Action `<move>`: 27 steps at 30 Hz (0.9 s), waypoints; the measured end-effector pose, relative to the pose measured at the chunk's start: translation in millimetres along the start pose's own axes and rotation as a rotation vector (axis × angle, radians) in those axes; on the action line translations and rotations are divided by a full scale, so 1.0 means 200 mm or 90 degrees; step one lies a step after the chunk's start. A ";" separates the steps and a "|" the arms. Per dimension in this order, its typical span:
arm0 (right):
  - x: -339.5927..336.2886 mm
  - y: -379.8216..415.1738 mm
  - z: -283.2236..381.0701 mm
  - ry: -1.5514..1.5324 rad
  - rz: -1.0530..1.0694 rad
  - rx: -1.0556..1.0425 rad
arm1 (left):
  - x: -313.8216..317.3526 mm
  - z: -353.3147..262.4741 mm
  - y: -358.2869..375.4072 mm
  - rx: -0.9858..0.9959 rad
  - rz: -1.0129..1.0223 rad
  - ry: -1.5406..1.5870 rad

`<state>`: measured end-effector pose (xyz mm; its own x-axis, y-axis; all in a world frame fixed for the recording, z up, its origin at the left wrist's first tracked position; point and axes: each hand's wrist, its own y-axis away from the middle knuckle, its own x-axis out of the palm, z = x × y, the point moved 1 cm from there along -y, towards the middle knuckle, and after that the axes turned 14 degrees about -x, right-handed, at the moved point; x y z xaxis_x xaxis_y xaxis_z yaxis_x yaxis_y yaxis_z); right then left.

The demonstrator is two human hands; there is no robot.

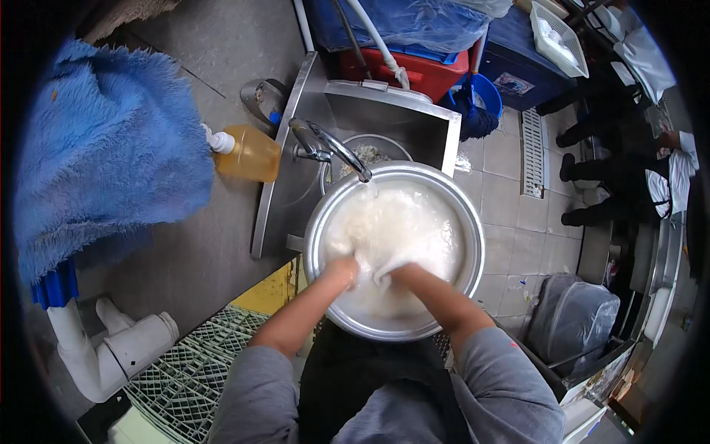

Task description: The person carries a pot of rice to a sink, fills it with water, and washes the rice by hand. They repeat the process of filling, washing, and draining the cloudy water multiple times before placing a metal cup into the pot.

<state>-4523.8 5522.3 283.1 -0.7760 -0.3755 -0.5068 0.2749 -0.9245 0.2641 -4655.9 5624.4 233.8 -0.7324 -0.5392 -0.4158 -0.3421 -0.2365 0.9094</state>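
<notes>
A large round metal basin point(475, 248) rests at the sink's near side, filled with cloudy white water point(436, 229) over a pale mass that looks like rice. Both my hands are dipped into it. My left hand point(345, 269) is in the water left of centre, its fingers hidden beneath the surface. Close by on the right, my right hand point(401, 274) is also sunk in the milky water, and its fingers do not show. Swirls and ripples surround the wrists. A chrome faucet point(342, 148) reaches over the basin's far rim, with a thin stream of water falling from it.
Behind the basin, the steel sink point(436, 115) holds a round container with food scraps. On the left are a soap pump bottle point(250, 153) and a blue towel point(111, 140). A blue mop bucket point(484, 92) stands beyond. Other people's legs point(606, 170) show at right.
</notes>
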 end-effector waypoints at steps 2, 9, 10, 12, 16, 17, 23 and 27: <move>0.02 -0.11 -0.20 0.322 0.060 -0.042 | -0.06 -0.13 0.19 -0.018 0.019 -0.033; -0.24 -0.02 -0.42 0.066 -0.100 0.319 | 0.16 -0.51 0.25 0.279 -0.010 -0.176; -0.24 0.02 -0.41 0.100 -0.115 0.334 | 0.19 -0.51 0.23 0.315 -0.037 -0.135; -0.28 0.13 -0.26 0.171 -0.144 0.361 | 0.23 -0.46 0.19 0.385 -0.091 -0.051; -0.06 0.22 -0.24 0.074 -0.030 0.394 | 0.17 -0.29 -0.06 0.339 -0.057 0.002; -0.01 0.24 -0.18 0.078 -0.016 0.382 | 0.12 -0.24 -0.11 0.313 -0.063 -0.010; 0.36 0.25 -0.01 -0.080 0.025 0.205 | -0.24 -0.03 -0.30 0.250 -0.264 -0.069; 0.44 0.13 0.09 -0.004 0.057 0.164 | -0.40 -0.04 -0.23 0.196 -0.367 -0.021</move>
<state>-4596.0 5465.7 260.4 -0.7589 -0.4534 -0.4675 0.1892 -0.8404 0.5079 -4577.7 5672.3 225.0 -0.3970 -0.3685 -0.8406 -0.8350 -0.2353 0.4975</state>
